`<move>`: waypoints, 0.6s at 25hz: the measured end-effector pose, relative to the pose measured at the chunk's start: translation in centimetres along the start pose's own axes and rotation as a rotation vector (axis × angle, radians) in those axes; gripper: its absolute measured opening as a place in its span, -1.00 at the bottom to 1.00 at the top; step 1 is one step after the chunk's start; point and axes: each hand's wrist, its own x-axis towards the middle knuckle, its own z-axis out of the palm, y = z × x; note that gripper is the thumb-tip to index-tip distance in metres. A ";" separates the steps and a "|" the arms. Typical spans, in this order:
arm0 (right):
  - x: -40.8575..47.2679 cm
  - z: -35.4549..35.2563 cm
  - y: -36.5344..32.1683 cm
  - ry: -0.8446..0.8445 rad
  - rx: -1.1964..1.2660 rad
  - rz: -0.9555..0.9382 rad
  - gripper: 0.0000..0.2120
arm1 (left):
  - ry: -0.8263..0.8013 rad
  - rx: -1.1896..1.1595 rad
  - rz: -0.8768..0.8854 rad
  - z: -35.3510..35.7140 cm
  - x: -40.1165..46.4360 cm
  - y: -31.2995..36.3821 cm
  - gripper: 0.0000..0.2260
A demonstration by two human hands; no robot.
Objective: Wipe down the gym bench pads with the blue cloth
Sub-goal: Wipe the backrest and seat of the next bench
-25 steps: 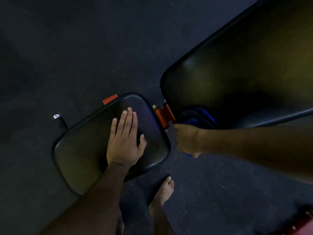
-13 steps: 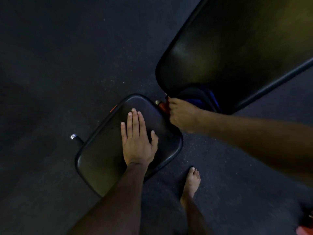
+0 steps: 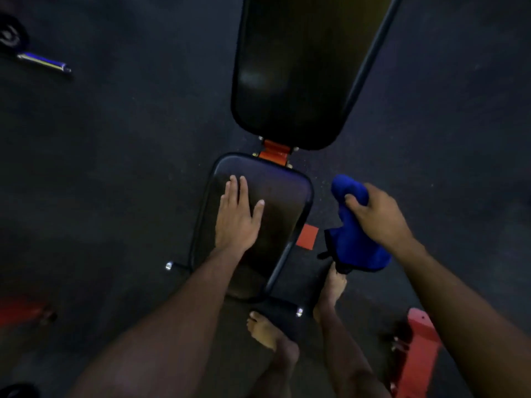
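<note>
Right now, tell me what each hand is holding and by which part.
The right hand grips the blue cloth near its upper end; the rest hangs below, off the bench. The left hand holds nothing, resting flat on the seat pad.

Blue cloth [image 3: 353,237]; black pads [image 3: 287,67]; orange hinge bracket [image 3: 274,152].

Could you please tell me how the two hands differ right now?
The left hand lies flat with straight fingers on the seat pad; the right hand is curled around the blue cloth. The left hand touches the bench; the right hand is off to its side, over the floor. Both are bare.
</note>
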 end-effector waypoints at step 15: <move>-2.1 10.9 3.4 0.345 0.611 0.127 -0.83 | 0.116 0.405 0.546 2.2 6.1 -1.9 -0.40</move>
